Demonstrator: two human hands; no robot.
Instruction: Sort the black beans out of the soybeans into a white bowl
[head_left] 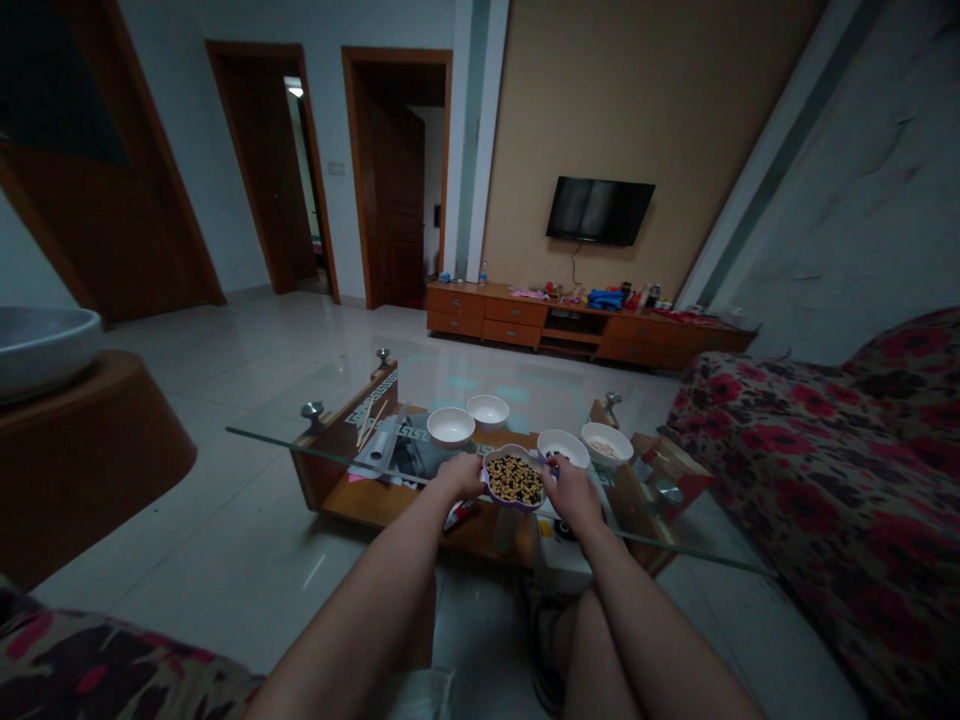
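A scallop-edged bowl (514,478) with a purple rim, full of mixed yellow and black beans, is at the near edge of the glass table. My left hand (459,474) is closed on its left side. At its right side, my right hand (570,492) is closed on the bowl, with a small purple piece at the fingertips. Just behind my right hand stands a white bowl (562,447) with a few dark beans inside. Right of that, another white bowl (607,444) holds something pale. Two more white bowls, one at left (451,427) and one farther back (487,411), look empty.
Chopsticks (372,425) and papers show at the left of the glass table (270,437). A cardboard box (671,470) is at its right end. Beyond it are a flowered sofa (810,430) at right and a low cabinet (514,310) under a television. A light-coloured stool stands below my right hand.
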